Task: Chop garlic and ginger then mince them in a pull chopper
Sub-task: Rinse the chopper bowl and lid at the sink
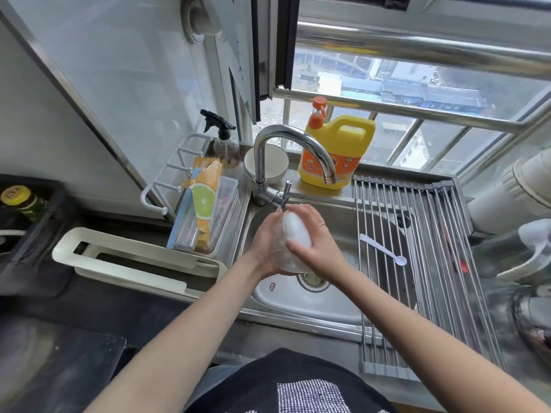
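Both hands hold the pull chopper (290,242), a clear plastic cup with a white domed lid, over the steel sink (286,305) just below the faucet (268,162). My left hand (265,242) cups the clear bowl from the left and below. My right hand (316,234) wraps over the white lid from the right, a ring on one finger. The inside of the chopper is hidden by my hands. No garlic or ginger is in view.
A roll-up metal drying rack (432,263) covers the sink's right side with a white spoon (384,250) on it. A yellow detergent jug (337,150), white bowl (271,163) and spray bottle (222,138) stand behind the faucet. A white tray (134,257) sits left.
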Tool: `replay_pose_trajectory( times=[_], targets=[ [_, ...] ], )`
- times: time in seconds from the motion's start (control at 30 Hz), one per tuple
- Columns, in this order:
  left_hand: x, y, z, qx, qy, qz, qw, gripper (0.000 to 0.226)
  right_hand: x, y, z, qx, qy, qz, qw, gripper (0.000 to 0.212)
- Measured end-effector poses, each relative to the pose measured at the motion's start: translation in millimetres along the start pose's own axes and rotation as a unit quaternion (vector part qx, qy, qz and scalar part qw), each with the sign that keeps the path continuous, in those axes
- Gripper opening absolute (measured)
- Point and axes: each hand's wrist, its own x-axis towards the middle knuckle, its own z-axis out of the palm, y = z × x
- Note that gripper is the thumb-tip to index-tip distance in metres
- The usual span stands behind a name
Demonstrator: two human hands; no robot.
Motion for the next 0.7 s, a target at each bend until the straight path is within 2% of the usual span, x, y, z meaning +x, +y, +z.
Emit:
replay_pose_trajectory(
  times=[0.17,0.23,0.27,0.3,0.37,0.4,0.47,0.53,0.57,0.6,0.63,0.67,0.7],
  targets=[
    [-3,-3,5,0.001,0.003,0.017,1.0,0.051,2,-14,-7,0.01,-0.011,0.026,1.0,0.062],
    [-5,-5,6,0.01,0.0,0.003,1.0,0.056,5,-16,-15,0.034,-0.026,0.086,0.995,0.052],
    [-5,-6,5,0.017,-0.003,0.0,1.0,0.057,8,-16,-22,0.082,-0.029,0.144,0.986,0.049],
    [-6,-8,5,0.023,-0.007,0.001,1.0,0.059,10,-14,-29,0.148,-0.027,0.22,0.964,0.053],
    [-7,-10,8,0.02,0.0,-0.008,1.0,0.061,10,-3,-40,0.28,-0.04,0.379,0.881,0.064],
    [-8,-10,10,0.009,0.007,-0.016,1.0,0.06,6,1,-44,0.329,-0.065,0.429,0.838,0.066],
    [-7,-6,13,0.02,0.023,-0.009,0.999,0.059,-5,9,-46,0.41,-0.092,0.451,0.787,0.068],
    [-5,-1,20,0.093,0.085,0.014,0.992,0.058,-13,13,-43,0.466,-0.061,0.439,0.766,0.074],
    [-5,2,23,0.168,0.136,0.031,0.976,0.055,-15,11,-40,0.487,-0.04,0.424,0.763,0.078],
    [-7,6,23,0.254,0.202,0.066,0.944,0.052,-16,7,-36,0.498,-0.009,0.397,0.771,0.084],
    [-10,11,23,0.329,0.249,0.101,0.906,0.051,-17,4,-33,0.48,0.029,0.355,0.802,0.088],
    [-13,16,20,0.355,0.225,0.114,0.9,0.05,-18,2,-30,0.418,0.071,0.306,0.853,0.092],
    [-19,20,19,0.34,0.148,0.088,0.925,0.044,-20,0,-29,0.321,0.101,0.259,0.905,0.093]
  ],
)
